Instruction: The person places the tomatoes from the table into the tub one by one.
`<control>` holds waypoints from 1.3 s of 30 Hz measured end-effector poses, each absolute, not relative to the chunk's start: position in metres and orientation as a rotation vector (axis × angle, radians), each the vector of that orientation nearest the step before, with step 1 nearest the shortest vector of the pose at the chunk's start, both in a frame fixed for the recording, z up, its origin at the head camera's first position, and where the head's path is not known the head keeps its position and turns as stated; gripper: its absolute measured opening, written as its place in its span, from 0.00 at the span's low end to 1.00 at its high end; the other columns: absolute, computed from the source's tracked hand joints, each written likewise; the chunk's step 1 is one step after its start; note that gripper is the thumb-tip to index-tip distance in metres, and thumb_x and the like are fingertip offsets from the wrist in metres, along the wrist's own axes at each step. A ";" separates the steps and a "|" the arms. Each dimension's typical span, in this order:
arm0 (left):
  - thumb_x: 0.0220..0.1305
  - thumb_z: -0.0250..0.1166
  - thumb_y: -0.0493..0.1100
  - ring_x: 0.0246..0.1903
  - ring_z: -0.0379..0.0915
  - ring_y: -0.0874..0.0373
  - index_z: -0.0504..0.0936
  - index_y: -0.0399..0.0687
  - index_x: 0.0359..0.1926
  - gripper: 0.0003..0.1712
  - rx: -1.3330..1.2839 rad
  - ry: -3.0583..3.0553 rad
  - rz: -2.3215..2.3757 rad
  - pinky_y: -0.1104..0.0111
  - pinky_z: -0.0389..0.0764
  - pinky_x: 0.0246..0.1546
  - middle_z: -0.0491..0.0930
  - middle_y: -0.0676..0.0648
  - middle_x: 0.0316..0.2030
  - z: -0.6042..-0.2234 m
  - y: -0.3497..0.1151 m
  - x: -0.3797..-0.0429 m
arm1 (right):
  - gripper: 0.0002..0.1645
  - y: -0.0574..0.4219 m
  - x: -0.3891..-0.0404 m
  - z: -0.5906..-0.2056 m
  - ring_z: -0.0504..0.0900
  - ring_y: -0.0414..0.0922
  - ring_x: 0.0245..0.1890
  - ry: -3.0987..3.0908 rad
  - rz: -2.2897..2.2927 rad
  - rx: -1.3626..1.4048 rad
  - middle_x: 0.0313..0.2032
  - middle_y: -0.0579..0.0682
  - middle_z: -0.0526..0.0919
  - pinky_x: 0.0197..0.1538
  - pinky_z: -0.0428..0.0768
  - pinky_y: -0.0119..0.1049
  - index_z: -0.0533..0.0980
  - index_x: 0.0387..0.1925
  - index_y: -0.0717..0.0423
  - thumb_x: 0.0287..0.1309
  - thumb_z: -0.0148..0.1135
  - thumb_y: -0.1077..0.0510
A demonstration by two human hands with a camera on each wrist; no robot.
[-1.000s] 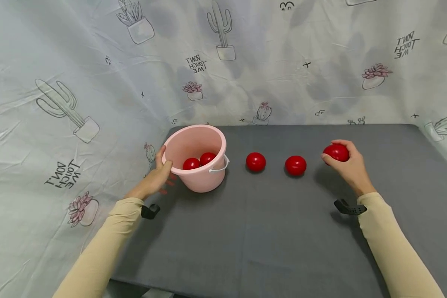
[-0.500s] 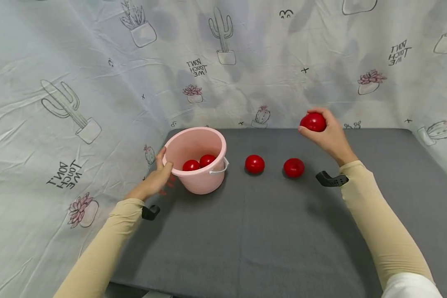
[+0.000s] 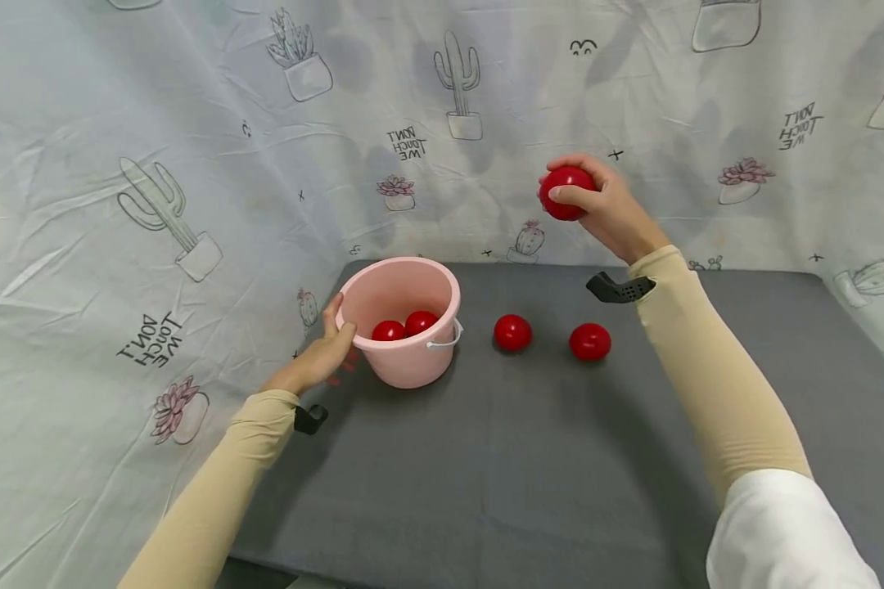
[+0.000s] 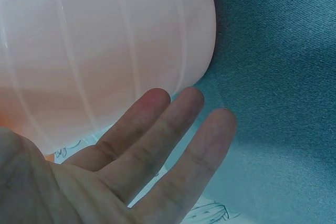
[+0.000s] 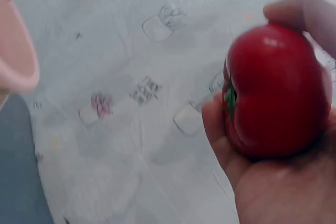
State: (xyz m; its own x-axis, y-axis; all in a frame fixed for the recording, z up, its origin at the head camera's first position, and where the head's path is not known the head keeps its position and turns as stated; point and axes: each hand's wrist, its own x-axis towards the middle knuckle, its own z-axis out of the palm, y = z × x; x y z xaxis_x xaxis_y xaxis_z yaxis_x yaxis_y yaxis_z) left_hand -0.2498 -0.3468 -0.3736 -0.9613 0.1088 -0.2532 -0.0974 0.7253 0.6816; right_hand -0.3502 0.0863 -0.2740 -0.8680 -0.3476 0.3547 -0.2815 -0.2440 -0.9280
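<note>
The right hand (image 3: 597, 200) curls its fingers round a red tomato (image 5: 278, 93) above the grey table (image 3: 412, 491); the left hand (image 3: 317, 356) touches a pink bucket (image 3: 405, 366), three fingers extended. Two tomatoes (image 3: 388, 330) lie inside the bucket; two further tomatoes (image 3: 512, 333) rest on the table beside it.

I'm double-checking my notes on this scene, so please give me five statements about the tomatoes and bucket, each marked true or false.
1. The right grip holds a red tomato. True.
2. The left grip touches the pink bucket at its rim. True.
3. Four tomatoes are visible inside the bucket. False: two tomatoes show there.
4. The tomatoes on the table lie left of the bucket. False: both lie to its right.
5. The held tomato has a green patch. True.
</note>
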 end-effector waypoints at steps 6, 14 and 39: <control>0.70 0.31 0.62 0.45 0.78 0.39 0.16 0.85 0.66 0.36 0.011 2.645 1.072 0.58 0.78 0.30 0.74 0.31 0.47 -0.376 -0.347 -0.251 | 0.25 0.055 -0.366 -0.261 0.71 0.56 0.56 1.599 -2.317 -0.934 0.57 0.59 0.69 0.52 0.80 0.40 0.67 0.58 0.61 0.59 0.59 0.63; 0.70 0.31 0.63 0.48 0.78 0.40 0.16 0.87 0.65 0.36 -0.016 2.645 1.081 0.54 0.78 0.36 0.76 0.34 0.48 -0.373 -0.349 -0.250 | 0.17 0.006 -0.381 -0.251 0.75 0.54 0.51 1.318 -2.035 -1.077 0.50 0.58 0.74 0.51 0.78 0.41 0.72 0.50 0.56 0.58 0.56 0.64; 0.68 0.32 0.63 0.40 0.79 0.49 0.20 0.87 0.67 0.35 -0.053 2.675 1.077 0.58 0.77 0.33 0.78 0.41 0.43 -0.372 -0.350 -0.253 | 0.22 -0.147 -0.407 -0.308 0.72 0.55 0.55 1.286 -1.558 -0.859 0.54 0.58 0.72 0.69 0.54 0.61 0.72 0.52 0.55 0.54 0.62 0.61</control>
